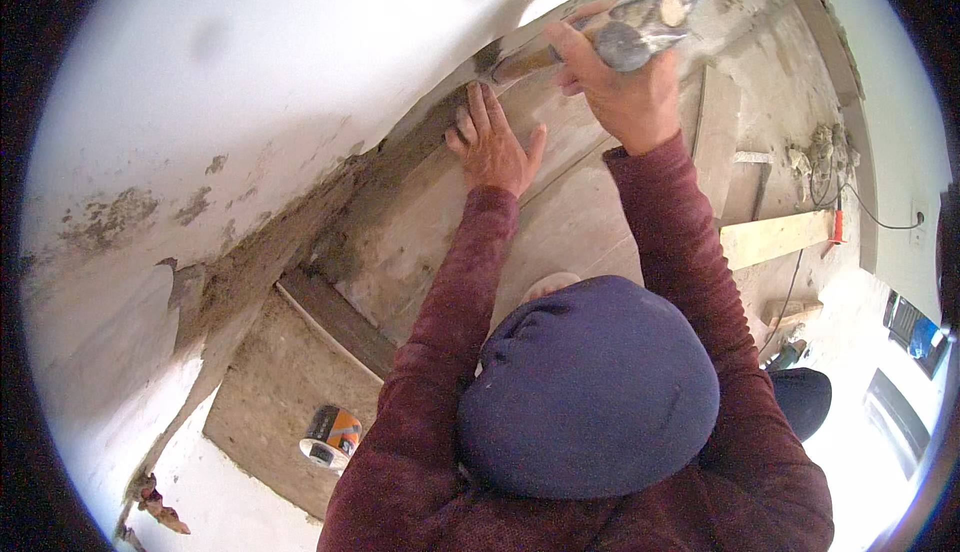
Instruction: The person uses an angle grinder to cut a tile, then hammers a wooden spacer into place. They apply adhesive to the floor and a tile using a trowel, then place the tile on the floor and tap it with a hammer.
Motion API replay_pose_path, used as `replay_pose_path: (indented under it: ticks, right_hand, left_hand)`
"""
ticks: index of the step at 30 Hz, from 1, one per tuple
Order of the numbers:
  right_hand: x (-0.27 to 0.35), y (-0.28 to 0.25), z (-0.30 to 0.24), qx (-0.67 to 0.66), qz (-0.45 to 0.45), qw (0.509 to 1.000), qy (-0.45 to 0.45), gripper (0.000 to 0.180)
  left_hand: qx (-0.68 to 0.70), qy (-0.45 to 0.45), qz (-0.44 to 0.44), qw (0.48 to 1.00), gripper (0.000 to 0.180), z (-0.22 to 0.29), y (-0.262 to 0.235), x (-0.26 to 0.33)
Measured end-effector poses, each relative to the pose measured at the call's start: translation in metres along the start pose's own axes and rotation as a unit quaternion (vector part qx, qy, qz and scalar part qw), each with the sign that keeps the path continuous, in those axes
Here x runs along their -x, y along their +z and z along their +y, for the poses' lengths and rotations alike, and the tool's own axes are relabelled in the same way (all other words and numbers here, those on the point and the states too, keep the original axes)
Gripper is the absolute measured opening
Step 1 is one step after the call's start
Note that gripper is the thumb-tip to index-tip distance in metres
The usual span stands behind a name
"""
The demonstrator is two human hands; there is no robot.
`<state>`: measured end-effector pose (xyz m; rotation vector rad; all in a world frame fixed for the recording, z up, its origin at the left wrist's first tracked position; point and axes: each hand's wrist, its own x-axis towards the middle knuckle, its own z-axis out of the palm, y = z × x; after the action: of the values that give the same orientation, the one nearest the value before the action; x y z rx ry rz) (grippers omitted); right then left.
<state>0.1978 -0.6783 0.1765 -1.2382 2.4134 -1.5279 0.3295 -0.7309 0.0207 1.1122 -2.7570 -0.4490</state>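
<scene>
My right hand (635,92) is closed round what looks like a hammer (640,27), its grey head smeared by motion. The brown wooden handle (528,64) slants down to the left, its end near the crack between the white wall and the plank-like surface. Just below that end, my left hand (492,147) lies with its fingers stretched out along the edge of the crack, holding nothing. The marked, greyish-brown surface (590,202) spreads beneath both hands.
A rounded dark blue cloth shape (590,392) fills the lower middle between my arms. To the left runs the white wall (250,72) with flaking patches. An orange-and-black can (333,436) stands lower left. At right are a pale board (775,239) and a cable (880,214).
</scene>
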Motion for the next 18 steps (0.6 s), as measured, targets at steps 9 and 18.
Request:
replay_pose_path:
  ticks: [9, 18]
  right_hand:
    - [-0.006, 0.006, 0.015, 0.041, -0.007, 0.999, 0.001, 0.019]
    - [-0.002, 0.004, -0.013, -0.111, 0.004, 0.989, 0.099, 0.021]
  left_hand:
    - [0.004, 0.007, 0.029, 1.000, 0.095, -0.001, 0.008, -0.001]
    - [-0.010, 0.009, 0.046, 0.999, 0.096, 0.000, 0.006, -0.001]
